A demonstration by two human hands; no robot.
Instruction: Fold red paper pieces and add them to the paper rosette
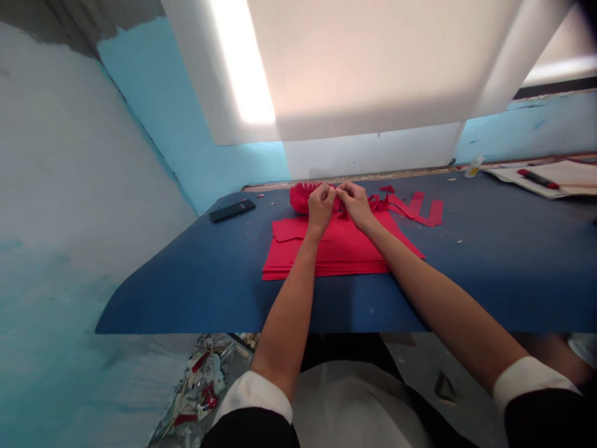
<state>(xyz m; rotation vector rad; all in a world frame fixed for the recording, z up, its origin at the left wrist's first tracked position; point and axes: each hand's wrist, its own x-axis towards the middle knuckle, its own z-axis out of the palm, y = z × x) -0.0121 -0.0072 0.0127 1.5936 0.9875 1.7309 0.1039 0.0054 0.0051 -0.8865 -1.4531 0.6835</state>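
My left hand (321, 204) and my right hand (353, 200) meet fingertip to fingertip, both pinched closed on a small piece of red paper, mostly hidden by the fingers. Directly behind and left of my left hand sits a spiky red paper ball (303, 196) with many pointed tips. Below both hands lies a stack of red paper sheets (352, 252), slightly fanned at the near edge. A loose cut red piece (290, 229) rests on the stack's left part. Right of my right hand are red paper strips (422, 214), some bent or crumpled.
The blue table (186, 274) runs to a wall with a white hanging sheet (373, 74). A black phone (232, 211) lies at left. At far right are a small bottle (474, 167), papers (566, 171) and a red-black marker (538, 179). Scraps (205, 379) litter the floor.
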